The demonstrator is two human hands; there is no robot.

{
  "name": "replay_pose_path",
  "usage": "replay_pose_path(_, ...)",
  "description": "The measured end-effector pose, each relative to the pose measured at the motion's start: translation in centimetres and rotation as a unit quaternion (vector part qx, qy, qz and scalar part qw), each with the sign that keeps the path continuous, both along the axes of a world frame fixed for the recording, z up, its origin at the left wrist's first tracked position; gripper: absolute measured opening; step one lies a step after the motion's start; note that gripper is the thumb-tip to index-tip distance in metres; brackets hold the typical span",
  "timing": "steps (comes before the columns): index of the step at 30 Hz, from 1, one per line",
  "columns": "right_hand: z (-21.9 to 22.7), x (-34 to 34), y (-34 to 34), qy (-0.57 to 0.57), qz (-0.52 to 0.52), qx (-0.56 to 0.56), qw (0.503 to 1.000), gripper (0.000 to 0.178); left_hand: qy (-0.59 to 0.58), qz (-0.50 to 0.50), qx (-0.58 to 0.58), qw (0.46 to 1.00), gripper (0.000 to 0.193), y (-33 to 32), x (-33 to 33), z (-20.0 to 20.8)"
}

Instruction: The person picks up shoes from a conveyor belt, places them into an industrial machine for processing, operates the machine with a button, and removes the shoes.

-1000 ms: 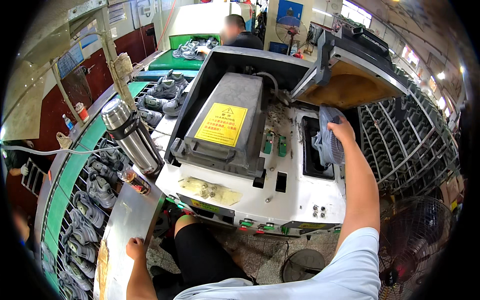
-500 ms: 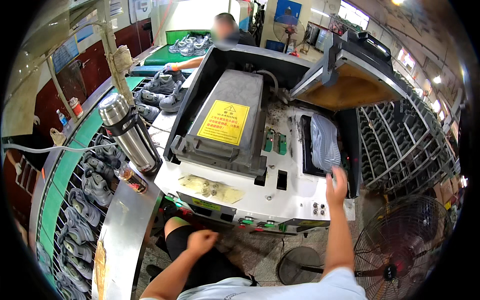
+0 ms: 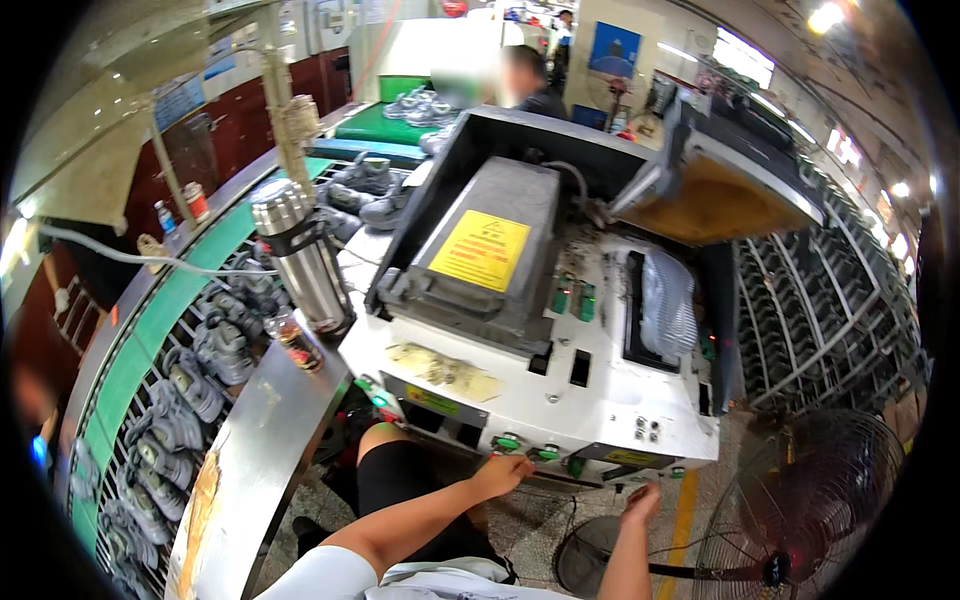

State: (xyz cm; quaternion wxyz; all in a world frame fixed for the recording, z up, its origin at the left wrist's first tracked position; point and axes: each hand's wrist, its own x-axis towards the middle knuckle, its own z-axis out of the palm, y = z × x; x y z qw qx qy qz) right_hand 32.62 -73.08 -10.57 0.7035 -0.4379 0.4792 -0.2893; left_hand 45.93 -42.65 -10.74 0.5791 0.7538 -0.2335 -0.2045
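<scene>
A white and black press machine point(image 3: 470, 385) stands before me, and my left hand point(image 3: 502, 475) is at its front edge beside the green buttons point(image 3: 507, 441). The fingers are curled with nothing visible in them; whether they touch a button I cannot tell. My right hand point(image 3: 640, 503) is just below the front edge, near a small green button point(image 3: 678, 472), its fingers folded and nothing seen in them. In the right bay a pale grey ribbed shoe sole point(image 3: 668, 305) lies on a black pad, under a raised lid point(image 3: 715, 205). The left bay's dark cover point(image 3: 490, 240) is down.
A steel thermos point(image 3: 303, 262) and a drink bottle point(image 3: 295, 345) stand on the metal ledge to the left. Beyond it, a roller conveyor carries several grey shoes point(image 3: 195, 385). A floor fan point(image 3: 800, 500) and a shoe rack point(image 3: 820, 310) are on the right. Another person point(image 3: 535, 85) is behind the machine.
My right hand has drawn back from the shoe sole to below the front edge. My left hand has moved right, to the front buttons. The view has shifted slightly.
</scene>
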Motion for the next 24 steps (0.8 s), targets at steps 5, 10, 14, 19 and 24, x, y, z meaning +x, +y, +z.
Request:
replay_pose_path(5,-7.8,2.9,14.8,0.212,0.389,-0.230,0.866,0.022,-0.061,0.249,0.128,0.958,0.023,13.3,1.2,-0.3)
replay_pose_path(10,-8.8,3.9,24.8,0.182,0.587,-0.383,0.689,0.023,-0.098,0.498,0.237,0.829,0.021,28.9,-0.7,0.7)
replay_pose_path(14,-12.1,4.4,26.6,0.246,0.682,-0.419,0.547,0.030,-0.086,0.620,0.376,0.683,0.025,39.5,-5.0,-0.2)
replay_pose_path(19,-14.2,4.5,26.4,0.274,0.699,-0.433,0.499,0.031,-0.030,0.726,0.438,0.530,0.028,47.4,-11.7,-2.4)
replay_pose_path(24,-15.2,5.4,26.9,0.356,0.683,-0.451,0.451,0.034,-0.059,0.720,0.443,0.531,0.028,47.1,-12.3,-2.4)
